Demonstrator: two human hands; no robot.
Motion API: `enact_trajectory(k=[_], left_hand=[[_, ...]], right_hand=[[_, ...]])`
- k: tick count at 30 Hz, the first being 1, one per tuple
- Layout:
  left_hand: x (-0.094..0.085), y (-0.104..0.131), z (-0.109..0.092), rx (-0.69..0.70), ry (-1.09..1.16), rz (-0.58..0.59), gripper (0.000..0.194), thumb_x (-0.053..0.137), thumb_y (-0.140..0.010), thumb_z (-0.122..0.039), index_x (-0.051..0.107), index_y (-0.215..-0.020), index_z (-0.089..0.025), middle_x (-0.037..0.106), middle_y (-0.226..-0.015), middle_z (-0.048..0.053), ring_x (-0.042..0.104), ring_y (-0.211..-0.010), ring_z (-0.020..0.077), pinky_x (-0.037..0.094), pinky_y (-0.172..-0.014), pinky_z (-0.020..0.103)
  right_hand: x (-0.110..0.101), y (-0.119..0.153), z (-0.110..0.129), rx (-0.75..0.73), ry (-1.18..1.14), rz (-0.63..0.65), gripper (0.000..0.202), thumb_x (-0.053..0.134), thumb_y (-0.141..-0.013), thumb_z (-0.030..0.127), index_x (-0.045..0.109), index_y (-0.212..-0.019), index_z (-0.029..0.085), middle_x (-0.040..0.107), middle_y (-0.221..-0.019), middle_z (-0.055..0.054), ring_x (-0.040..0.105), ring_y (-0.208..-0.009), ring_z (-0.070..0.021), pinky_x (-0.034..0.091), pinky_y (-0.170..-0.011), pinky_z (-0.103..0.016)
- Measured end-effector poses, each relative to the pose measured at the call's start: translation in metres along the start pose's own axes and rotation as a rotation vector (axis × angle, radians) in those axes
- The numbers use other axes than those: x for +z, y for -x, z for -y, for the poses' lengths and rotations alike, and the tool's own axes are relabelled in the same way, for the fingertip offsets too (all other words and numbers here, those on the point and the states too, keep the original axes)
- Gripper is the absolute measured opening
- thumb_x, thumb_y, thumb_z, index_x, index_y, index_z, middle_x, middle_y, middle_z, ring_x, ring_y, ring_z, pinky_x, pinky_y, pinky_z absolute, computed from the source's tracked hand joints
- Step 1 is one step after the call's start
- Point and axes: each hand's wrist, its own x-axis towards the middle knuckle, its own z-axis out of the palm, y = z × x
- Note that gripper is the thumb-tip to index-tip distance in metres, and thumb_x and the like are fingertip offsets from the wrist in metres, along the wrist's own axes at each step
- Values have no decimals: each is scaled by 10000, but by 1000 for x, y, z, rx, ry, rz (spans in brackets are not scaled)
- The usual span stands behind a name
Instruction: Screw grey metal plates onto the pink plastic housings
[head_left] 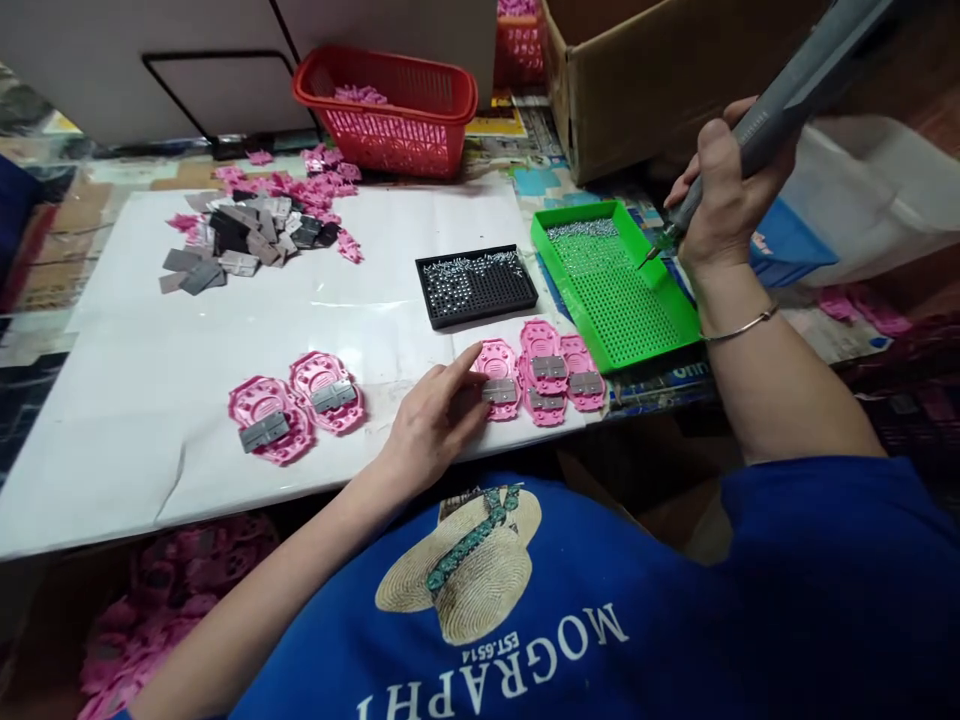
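My right hand [724, 195] is wrapped round a grey electric screwdriver [784, 95], its thin bit pointing down over the green perforated tray [626, 350] of small screws. On the white board, my left hand [439, 415] rests its fingers on a pink plastic shell [496, 355] with a grey plate; part of the shell is hidden by the fingers. Just right of it, several more pink shells [541, 345] with grey plates lie bunched, some overlapping. Two further pink shells [326, 375] with grey covers lie left of my left hand. A black screw tray [480, 318] sits beyond it.
A heap of grey plates [255, 230] and small pink parts [326, 185] lies at the back left. Behind stand a red basket [390, 140] and a cardboard box [622, 110]. Below the board's front edge [150, 527], more pink parts [165, 610] are piled.
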Motion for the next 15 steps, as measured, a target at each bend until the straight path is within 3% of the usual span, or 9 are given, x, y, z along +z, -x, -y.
enact_trajectory(k=[4, 15], left_hand=[[-1, 0, -1, -7, 3, 1, 595, 605, -917, -180, 386, -1470, -203, 706, -1091, 84, 664, -964, 163, 551, -884, 331], [-2, 0, -4, -16, -8, 10, 590, 602, -915, -182, 393, -1466, -209, 707, -1100, 89, 666, -968, 169, 553, -886, 339]], right_hand=[[-12, -6, -25, -1, 78, 13, 471, 845, -656, 545, 503, -866, 299, 536, -754, 86, 406, -408, -59, 364, -373, -271], [-14, -2, -39, 58, 129, 57, 469, 809, -666, 606, 467, -862, 352, 570, -781, 118, 398, -454, -60, 381, -422, -275]])
